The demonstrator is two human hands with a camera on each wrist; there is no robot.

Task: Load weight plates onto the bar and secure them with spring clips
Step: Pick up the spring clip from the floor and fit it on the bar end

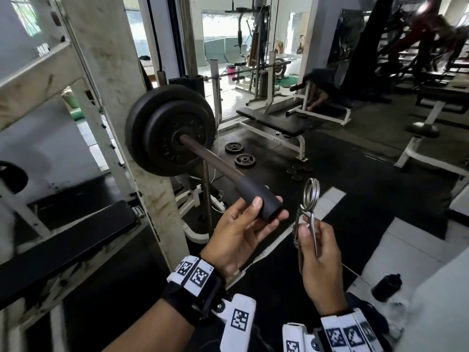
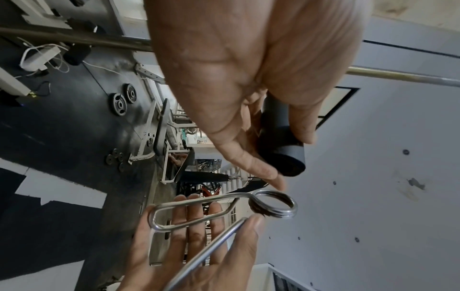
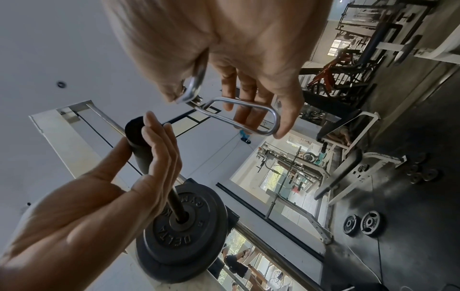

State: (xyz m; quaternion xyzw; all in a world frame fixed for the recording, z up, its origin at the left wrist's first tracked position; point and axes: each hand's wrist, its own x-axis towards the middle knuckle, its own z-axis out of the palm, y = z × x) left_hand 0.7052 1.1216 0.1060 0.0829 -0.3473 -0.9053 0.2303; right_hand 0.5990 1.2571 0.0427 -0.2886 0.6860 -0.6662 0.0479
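Observation:
Two black weight plates (image 1: 172,130) sit on the bar (image 1: 210,158), which rests in a white rack. My left hand (image 1: 269,210) holds the bar's thick black end sleeve (image 1: 258,199), thumb on top and fingers underneath. Just right of the sleeve end, my right hand (image 1: 311,235) grips the handles of a steel spring clip (image 1: 311,191), its coil ring pointing up and clear of the bar. In the left wrist view the clip's ring (image 2: 273,204) hangs a little below the sleeve end (image 2: 286,155). In the right wrist view the plates (image 3: 181,232) show raised lettering, and the clip handles (image 3: 239,116) lie across my fingers.
The white rack upright (image 1: 121,85) stands just left of the plates. Two small plates (image 1: 239,154) and several smaller discs (image 1: 299,171) lie on the black floor mat. A bench (image 1: 274,120) stands beyond them. A black bottle (image 1: 387,287) stands at the lower right.

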